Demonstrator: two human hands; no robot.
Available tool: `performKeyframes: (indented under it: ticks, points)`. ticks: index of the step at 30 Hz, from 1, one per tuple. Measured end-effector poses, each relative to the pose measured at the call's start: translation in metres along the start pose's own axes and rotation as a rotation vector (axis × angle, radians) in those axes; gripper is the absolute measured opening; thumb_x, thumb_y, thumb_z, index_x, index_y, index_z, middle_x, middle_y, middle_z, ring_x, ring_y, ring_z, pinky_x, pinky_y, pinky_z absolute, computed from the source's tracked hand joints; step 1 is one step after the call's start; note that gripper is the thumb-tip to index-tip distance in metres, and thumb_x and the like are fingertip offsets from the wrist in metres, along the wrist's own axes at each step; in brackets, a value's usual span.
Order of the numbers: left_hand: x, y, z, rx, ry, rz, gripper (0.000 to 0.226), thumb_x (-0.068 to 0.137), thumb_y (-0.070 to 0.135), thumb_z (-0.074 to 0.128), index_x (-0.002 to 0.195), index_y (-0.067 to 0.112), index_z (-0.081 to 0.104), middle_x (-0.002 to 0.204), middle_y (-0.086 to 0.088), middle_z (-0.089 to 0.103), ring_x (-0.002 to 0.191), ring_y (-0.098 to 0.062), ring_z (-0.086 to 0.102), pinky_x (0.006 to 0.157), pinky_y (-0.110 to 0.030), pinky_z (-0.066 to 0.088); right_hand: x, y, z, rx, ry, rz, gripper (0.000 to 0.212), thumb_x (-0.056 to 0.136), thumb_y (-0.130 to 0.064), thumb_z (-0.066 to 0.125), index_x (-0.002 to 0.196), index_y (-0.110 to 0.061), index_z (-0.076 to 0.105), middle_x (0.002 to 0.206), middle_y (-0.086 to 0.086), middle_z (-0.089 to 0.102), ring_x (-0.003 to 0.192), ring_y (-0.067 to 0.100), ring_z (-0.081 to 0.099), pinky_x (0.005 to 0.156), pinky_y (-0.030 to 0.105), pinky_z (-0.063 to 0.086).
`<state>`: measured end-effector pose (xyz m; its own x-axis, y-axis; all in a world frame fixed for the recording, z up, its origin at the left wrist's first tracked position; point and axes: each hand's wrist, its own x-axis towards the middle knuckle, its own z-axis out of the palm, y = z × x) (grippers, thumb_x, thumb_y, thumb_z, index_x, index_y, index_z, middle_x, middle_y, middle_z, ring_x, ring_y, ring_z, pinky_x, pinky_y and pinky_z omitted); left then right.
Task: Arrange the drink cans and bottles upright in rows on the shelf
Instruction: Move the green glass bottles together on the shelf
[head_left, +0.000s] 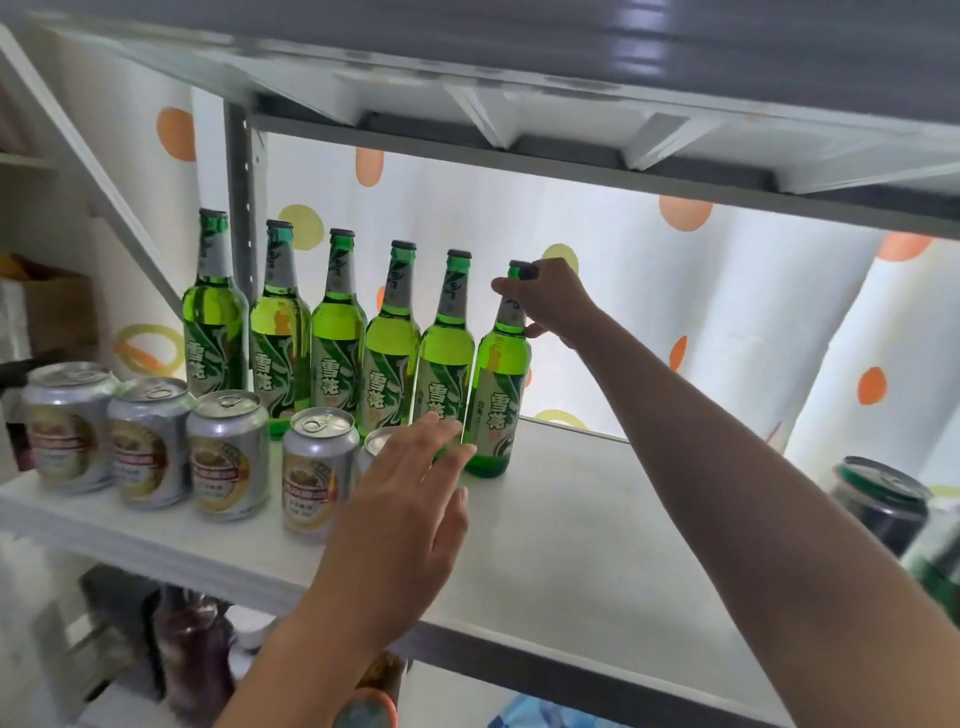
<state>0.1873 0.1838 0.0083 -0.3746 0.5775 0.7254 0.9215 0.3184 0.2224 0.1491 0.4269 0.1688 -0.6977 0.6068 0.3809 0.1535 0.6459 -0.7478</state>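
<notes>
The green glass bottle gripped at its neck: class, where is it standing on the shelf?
In the head view, the green glass bottle stands upright at the right end of the back row on the white shelf, held by the right hand.

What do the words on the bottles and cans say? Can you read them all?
"雪花": big green characters on the label of each green bottle; six stand in the back row.
Neck labels on the bottles: too small to read.
Red band and small print on the silver cans: too blurred to read.
Dark can at the right: no readable text.
</notes>
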Motion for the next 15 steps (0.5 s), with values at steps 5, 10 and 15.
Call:
performKeyframes:
  ticks: [5,10,15]
  points:
    - [-0.001,0.011,-0.003,-0.086,0.05,0.058,0.037,0.09,0.022,0.049,0.127,0.021,0.053,0.139,0.003,0.05,0.138,-0.017,0.037,0.108,-0.032,0.03,-0.032,0.025,0.01,-0.023,0.141,-0.036,0.037,0.085,-0.043,0.069,0.076,-0.009,0.06,0.07,0.002,0.058,0.066,0.017,0.053,0.067,0.033,0.043]
    - [-0.005,0.026,0.002,-0.361,0.059,0.101,0.037,0.092,0.026,0.043,0.127,0.021,0.054,0.141,0.007,0.049,0.139,-0.007,0.033,0.113,-0.02,0.023,-0.11,0.057,0.013,0.042,0.249,-0.105,0.046,0.092,-0.037,0.066,0.132,-0.018,0.054,0.132,0.005,0.06,0.119,0.018,0.057,0.1,0.04,0.047]
    - [-0.013,0.059,0.015,-0.604,-0.025,0.109,0.04,0.094,0.029,0.044,0.133,0.025,0.049,0.142,0.009,0.047,0.137,-0.006,0.035,0.112,-0.015,0.023,-0.216,0.082,0.003,-0.098,0.395,-0.171,0.042,0.094,-0.03,0.061,0.135,-0.02,0.054,0.143,-0.004,0.053,0.132,0.011,0.047,0.112,0.033,0.037]
